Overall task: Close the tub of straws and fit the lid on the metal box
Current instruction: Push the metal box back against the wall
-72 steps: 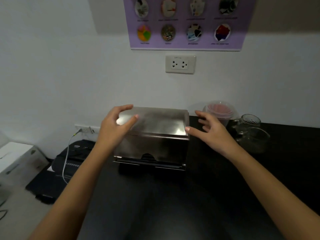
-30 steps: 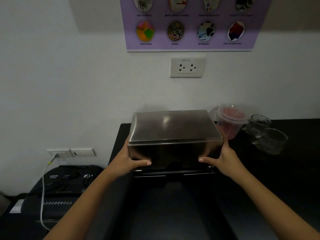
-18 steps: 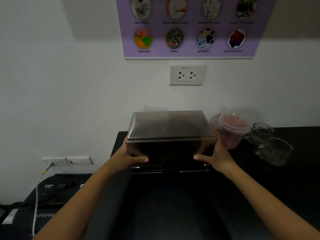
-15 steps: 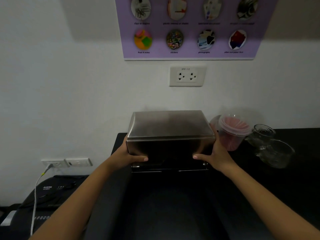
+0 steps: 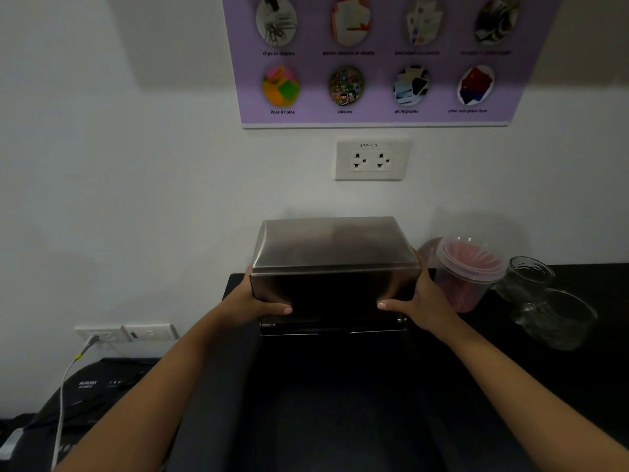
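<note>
The metal box (image 5: 332, 291) stands on the black counter (image 5: 340, 403) against the white wall, with its steel lid (image 5: 332, 245) sitting level on top. My left hand (image 5: 253, 303) grips the box's left side, thumb across the front. My right hand (image 5: 420, 301) grips the right side the same way. To the right of the box stands the clear plastic tub of pink straws (image 5: 468, 270) with a clear lid on it; my right hand's back is close to it.
Two clear glass jars (image 5: 544, 301) stand right of the tub. A wall socket (image 5: 371, 160) and a purple poster (image 5: 374, 59) hang above the box. Left of the counter and lower, a black shredder (image 5: 92, 390) with a white cable plugged into a wall outlet (image 5: 102, 335).
My hands went from the top of the lid down to the box's two sides and now hold it there. Over the last second the box has stayed against the wall; only the view shifted.
</note>
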### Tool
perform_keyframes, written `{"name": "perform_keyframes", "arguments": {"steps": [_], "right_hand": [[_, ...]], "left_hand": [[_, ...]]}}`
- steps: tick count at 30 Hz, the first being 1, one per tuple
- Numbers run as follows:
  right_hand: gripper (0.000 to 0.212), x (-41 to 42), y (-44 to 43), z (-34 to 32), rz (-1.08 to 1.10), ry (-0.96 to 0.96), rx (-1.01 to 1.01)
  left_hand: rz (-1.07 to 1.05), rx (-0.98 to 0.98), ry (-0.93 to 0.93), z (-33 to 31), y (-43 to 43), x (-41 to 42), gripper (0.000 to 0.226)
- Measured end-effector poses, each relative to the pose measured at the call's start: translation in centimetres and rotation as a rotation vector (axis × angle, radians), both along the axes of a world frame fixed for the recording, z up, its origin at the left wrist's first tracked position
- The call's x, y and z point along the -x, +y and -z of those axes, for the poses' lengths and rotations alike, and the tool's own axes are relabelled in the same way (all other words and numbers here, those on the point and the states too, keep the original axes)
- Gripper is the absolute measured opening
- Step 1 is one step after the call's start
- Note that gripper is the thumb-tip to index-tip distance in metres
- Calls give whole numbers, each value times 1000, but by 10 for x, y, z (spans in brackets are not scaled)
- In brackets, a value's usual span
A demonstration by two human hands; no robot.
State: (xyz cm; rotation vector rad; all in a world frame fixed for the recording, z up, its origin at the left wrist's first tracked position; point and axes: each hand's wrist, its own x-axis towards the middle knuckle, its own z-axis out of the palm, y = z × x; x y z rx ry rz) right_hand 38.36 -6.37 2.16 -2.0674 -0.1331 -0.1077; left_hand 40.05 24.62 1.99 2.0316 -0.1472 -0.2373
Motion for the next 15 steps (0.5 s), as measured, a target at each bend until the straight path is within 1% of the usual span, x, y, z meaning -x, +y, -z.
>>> {"name": "perform_keyframes", "arguments": {"steps": [8,15], "right_hand": [[112,-5,4,1,20,-15,3],[114,-12,4,2,13,8,-2]], "left_hand": [[-1,6,-3,-6,0,-5,71],[-5,11,-26,-9,-2,-6,63]]}}
